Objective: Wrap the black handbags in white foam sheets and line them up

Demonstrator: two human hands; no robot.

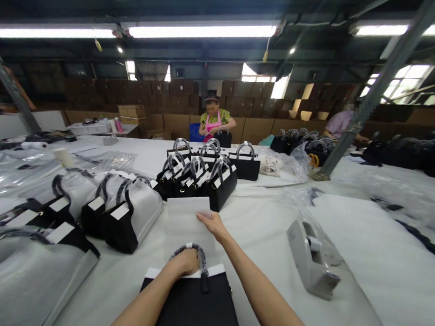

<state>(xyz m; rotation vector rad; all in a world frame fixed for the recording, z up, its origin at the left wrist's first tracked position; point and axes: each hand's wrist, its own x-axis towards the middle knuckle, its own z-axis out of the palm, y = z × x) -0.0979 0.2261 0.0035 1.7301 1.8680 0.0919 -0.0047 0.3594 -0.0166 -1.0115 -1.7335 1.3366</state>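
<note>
A black handbag (197,310) stands right in front of me, its wrapped handle arching over the top and white paper showing along its upper edge. My left hand (188,263) reaches through that handle into the top of the bag, and its fingers are hidden. Farther forward, my right hand (213,223) pinches the edge of a thin white sheet (188,205) between thumb and fingers. The sheet hangs upright just behind the bag, in front of a cluster of black handbags (221,188) with plastic-wrapped handles.
At left stand several black bags wrapped in white sheeting (143,210). A grey tape dispenser (311,261) sits to the right, beside a stack of white sheets (382,254). Across the table a person in a pink apron (213,120) handles a bag. A metal post (379,90) rises at right.
</note>
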